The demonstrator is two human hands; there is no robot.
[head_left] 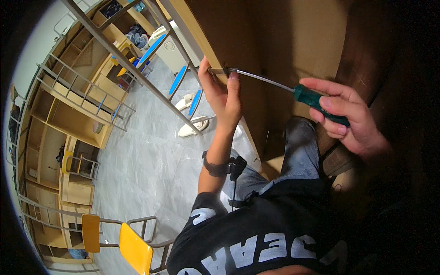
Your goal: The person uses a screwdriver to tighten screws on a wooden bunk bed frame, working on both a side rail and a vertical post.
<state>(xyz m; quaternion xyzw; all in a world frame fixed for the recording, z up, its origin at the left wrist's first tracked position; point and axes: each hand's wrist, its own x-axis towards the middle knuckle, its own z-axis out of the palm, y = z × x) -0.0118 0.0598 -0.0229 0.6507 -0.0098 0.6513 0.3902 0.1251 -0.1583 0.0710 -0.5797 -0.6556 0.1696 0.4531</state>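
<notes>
My right hand [350,114] is wrapped around the dark green handle of a screwdriver [322,103]. Its long metal shaft runs leftward and slightly up, and the tip meets a small metal fitting [219,71] at the edge of a wooden door or panel [270,41]. My left hand [223,94] pinches that fitting between thumb and fingers, with the thumb just below the screwdriver tip. The fitting is partly covered by the fingers, so its exact kind and any screw in it cannot be made out.
A metal ladder [137,75] with blue treads stands just left of my left hand. Pale shoes [192,127] lie on the grey tiled floor [142,165]. A yellow chair [136,247] is at the lower left, with wooden bunk desks [73,121] beyond. Deep shadow covers the right side.
</notes>
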